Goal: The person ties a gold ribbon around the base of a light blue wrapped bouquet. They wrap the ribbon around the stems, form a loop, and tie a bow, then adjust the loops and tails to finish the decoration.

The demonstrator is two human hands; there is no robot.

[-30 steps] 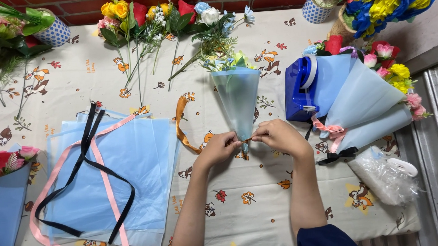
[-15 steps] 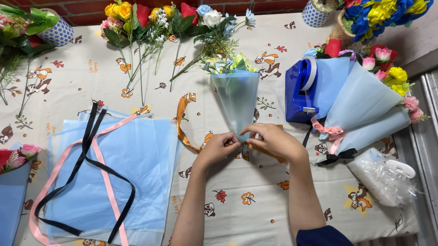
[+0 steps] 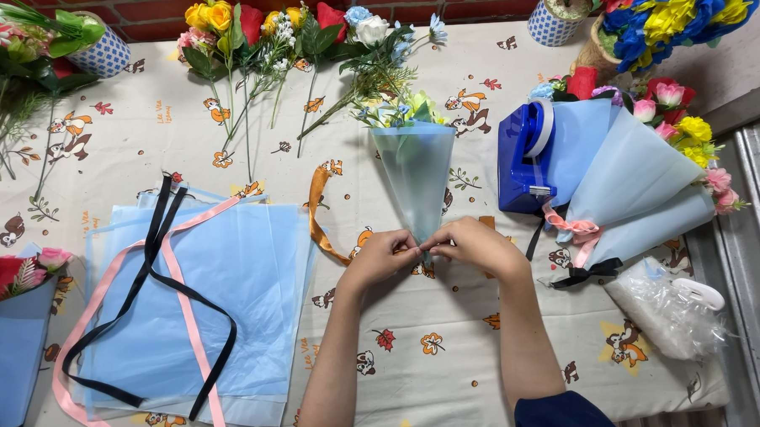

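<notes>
A small bouquet wrapped in a pale blue paper cone (image 3: 414,174) lies on the table with its flowers pointing away from me. My left hand (image 3: 380,257) and my right hand (image 3: 474,244) both pinch the narrow lower end of the cone, fingertips meeting there. An orange ribbon (image 3: 316,211) lies just left of the cone, running under my left hand.
A stack of blue wrapping sheets (image 3: 206,304) with pink and black ribbons lies at left. A blue tape dispenser (image 3: 525,158) and finished bouquets (image 3: 640,179) sit at right. Loose artificial flowers (image 3: 273,40) line the far edge. A clear plastic bag (image 3: 665,309) lies near right.
The hands stay at the cone's lower end; the fingers have closed in slightly on it. The bouquet has not shifted noticeably.
</notes>
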